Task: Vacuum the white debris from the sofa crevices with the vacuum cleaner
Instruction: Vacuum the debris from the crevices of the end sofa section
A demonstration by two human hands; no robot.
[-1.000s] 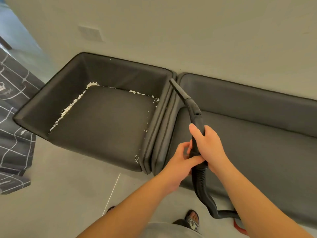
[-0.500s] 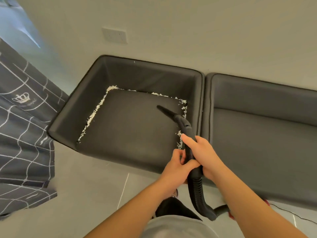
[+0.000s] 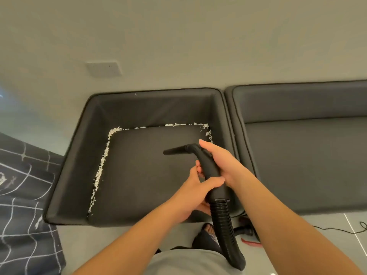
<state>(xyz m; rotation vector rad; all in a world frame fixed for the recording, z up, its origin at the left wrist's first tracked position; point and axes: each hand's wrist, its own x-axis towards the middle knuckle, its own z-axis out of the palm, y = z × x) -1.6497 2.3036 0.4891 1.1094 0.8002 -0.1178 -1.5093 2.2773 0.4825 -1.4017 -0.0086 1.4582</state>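
Together we grip the black vacuum handle [image 3: 208,167] with our right hand [image 3: 220,161] curled over it and our left hand [image 3: 195,192] wrapped lower down, its nozzle [image 3: 174,151] above the sofa seat [image 3: 143,175]; white debris [image 3: 101,167] lines the left and back crevices

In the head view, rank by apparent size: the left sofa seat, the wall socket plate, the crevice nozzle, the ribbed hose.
1. Left sofa seat
2. Ribbed hose, though nearness to the camera enlarges it
3. Wall socket plate and crevice nozzle: too alike to rank
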